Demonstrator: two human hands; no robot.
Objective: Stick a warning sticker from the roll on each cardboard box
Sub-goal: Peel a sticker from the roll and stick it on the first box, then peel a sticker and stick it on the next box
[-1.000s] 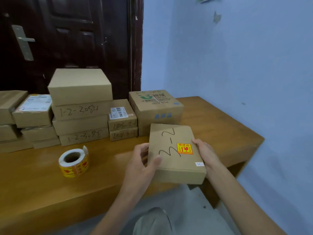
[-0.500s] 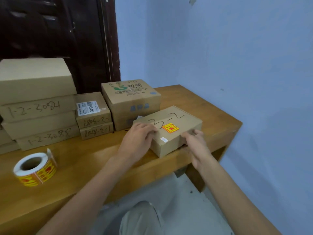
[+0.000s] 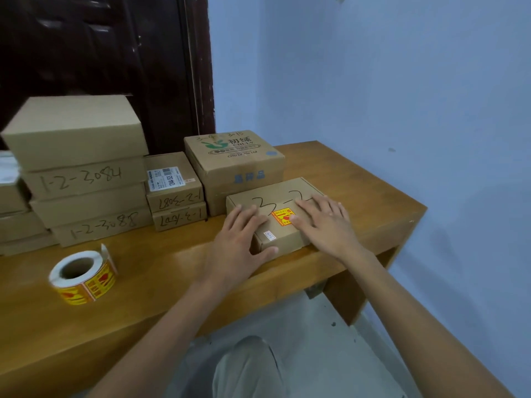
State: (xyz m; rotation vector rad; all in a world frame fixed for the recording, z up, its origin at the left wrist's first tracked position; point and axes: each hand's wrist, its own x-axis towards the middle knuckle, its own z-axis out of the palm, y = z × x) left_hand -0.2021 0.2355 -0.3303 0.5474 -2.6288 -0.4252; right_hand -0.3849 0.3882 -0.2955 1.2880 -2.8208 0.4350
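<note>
- Flat cardboard box point(image 3: 275, 216) marked "3-2", lying on the table point(image 3: 161, 285) near its right end, just in front of the printed box point(image 3: 234, 165).
- Warning sticker point(image 3: 283, 216) stuck on its top.
- Left hand point(image 3: 240, 239) flat on the box's left part, fingers point(image 3: 247, 215) straight, thumb against the front side.
- Right hand point(image 3: 324, 222) flat on the top, fingers spread, thumb touching the sticker.
- Sticker roll point(image 3: 83, 278) well apart, left on the table.

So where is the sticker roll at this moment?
In the head view the sticker roll lies on the wooden table at lower left, near the front edge, in front of the stacked boxes and apart from both hands.
</note>
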